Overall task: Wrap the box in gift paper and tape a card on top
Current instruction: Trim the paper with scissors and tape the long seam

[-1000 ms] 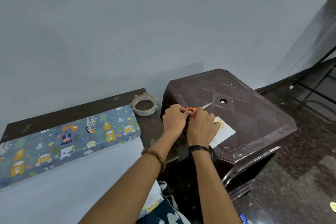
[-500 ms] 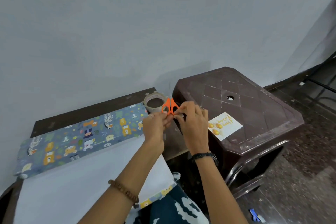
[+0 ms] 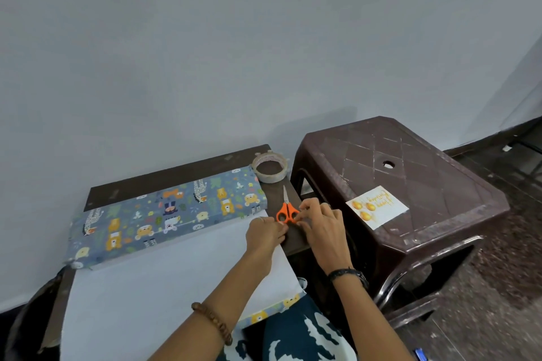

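The dark brown plastic stool stood to the right of the orange-handled scissors, with the white card printed with gold balloons lying on its top. A roll of clear tape sat just beyond the scissors' blade tip. Left of them lay the box wrapped in blue animal-print paper on the white paper sheet (its near edge ran out of view). My left hand and right hand met at the scissors' handles, fingertips pinched together; what they pinched was too small to tell.
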Demonstrator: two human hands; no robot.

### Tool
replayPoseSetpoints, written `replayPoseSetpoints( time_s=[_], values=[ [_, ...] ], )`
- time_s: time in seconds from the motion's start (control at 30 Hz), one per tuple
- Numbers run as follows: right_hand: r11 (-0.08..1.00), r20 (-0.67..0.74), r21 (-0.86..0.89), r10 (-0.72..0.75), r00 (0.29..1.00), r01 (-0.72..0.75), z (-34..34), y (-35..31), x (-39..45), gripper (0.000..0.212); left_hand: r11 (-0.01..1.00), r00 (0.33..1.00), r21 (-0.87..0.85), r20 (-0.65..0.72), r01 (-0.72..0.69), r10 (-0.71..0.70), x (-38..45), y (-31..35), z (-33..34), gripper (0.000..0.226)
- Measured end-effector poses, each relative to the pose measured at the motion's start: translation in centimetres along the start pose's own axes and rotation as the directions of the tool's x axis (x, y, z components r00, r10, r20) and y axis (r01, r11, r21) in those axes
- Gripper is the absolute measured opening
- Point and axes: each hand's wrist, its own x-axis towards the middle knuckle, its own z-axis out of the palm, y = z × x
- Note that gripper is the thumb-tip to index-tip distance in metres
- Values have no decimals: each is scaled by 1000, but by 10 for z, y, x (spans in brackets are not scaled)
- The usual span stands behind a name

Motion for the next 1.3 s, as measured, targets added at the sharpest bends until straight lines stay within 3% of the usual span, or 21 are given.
replayPoseSetpoints(
  time_s=[0.1, 0.23, 0.3, 0.33, 0.4, 0.43, 0.53, 0.6, 0.67, 0.77, 0.87, 1.17, 1.3],
  values=[
    [1000, -3, 1, -24, 1000, 24, 6, 0, -1, 42, 970, 992, 210, 3, -124, 126, -2, 3, -7, 43],
    [997, -92, -12, -74, 993, 73, 6, -18, 8, 46, 831, 903, 356, 118, -427, 414, -13, 13, -27, 22],
    [992, -98, -5, -129, 987, 129, 8, -34, 17, 39, 679, 821, 481, 184, -554, 540, -17, 13, -50, 16],
    [986, -71, 22, -161, 984, 163, 11, -44, 23, 35, 551, 780, 597, 224, -583, 584, -17, 10, -64, 18],
    [965, -6, 61, -255, 967, 255, 22, -66, 35, 37, 290, 727, 761, 323, -581, 606, -14, -3, -98, 25],
    [938, 9, 59, -342, 940, 341, 27, -80, 41, 42, 213, 730, 799, 358, -562, 581, -13, -9, -115, 29],
    [821, 28, 125, -564, 825, 557, 40, -120, 56, 45, 68, 755, 844, 436, -532, 490, -8, -22, -151, 39],
    [783, 152, 190, -620, 770, 593, 46, -143, 65, 36, -23, 751, 850, 478, -527, 456, -3, -24, -164, 41],
    [774, 336, 191, -629, 701, 604, 58, -154, 70, 37, -15, 738, 824, 515, -566, 437, 3, -28, -171, 43],
    [669, 502, 36, -654, 566, 742, 78, -153, 70, 45, 7, 649, 741, 584, -672, 488, 13, -41, -181, 59],
    [664, 558, -27, -611, 562, 747, 86, -149, 68, 48, 52, 628, 715, 574, -697, 525, 18, -46, -185, 37],
    [601, 582, -61, -627, 518, 797, 93, -145, 77, 51, 34, 588, 692, 584, -721, 560, 19, -50, -187, 49],
    [584, 574, -42, -650, 498, 811, 96, -141, 78, 51, 41, 586, 686, 586, -726, 559, 19, -49, -188, 39]
  ],
)
